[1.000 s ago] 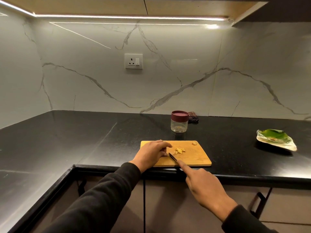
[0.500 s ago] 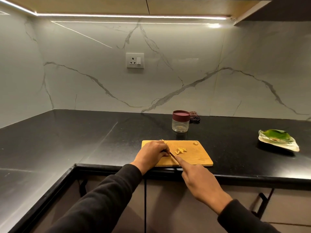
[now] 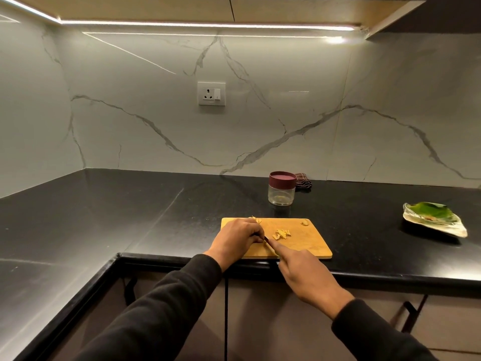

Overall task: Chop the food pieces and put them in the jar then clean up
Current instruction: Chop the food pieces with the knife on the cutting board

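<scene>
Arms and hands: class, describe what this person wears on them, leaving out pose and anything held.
Both arms wear long, dark, near-black sleeves of soft knit-like cloth, ending at the wrists. The left hand and right hand are bare: no gloves, rings, watch or markings visible.

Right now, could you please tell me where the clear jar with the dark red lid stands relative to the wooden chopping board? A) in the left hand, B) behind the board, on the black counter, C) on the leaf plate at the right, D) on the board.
B: the clear jar with the dark red lid stands lidded on the black counter, beyond the far edge of the wooden chopping board.
</scene>
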A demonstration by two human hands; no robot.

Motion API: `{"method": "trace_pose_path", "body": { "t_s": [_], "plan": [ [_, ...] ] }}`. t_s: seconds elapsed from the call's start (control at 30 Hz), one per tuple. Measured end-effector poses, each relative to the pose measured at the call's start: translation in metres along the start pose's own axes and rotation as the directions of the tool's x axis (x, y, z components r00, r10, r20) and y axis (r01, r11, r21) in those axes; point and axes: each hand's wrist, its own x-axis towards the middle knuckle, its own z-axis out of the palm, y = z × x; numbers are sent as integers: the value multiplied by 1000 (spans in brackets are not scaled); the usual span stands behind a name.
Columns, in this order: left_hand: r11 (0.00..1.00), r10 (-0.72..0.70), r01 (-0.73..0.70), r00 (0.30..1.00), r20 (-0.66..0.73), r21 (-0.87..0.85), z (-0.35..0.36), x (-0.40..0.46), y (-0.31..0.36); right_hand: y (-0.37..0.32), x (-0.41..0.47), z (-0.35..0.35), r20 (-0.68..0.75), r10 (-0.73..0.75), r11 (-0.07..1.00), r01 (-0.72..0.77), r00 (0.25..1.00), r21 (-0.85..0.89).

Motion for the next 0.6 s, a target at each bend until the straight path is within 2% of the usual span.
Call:
{"method": "trace_pose_path", "body": {
  "t_s": [0.47, 0.6],
  "plan": [
    [1000, -25, 25, 1000, -12, -4, 1, 1, 0, 1, -16, -1, 9, 5, 1000, -5, 1000, -10],
    [999, -35, 35, 999, 6, -16, 2, 2, -1, 2, -29, -2, -71, 0, 984, -12, 997, -177]
  ]
}}
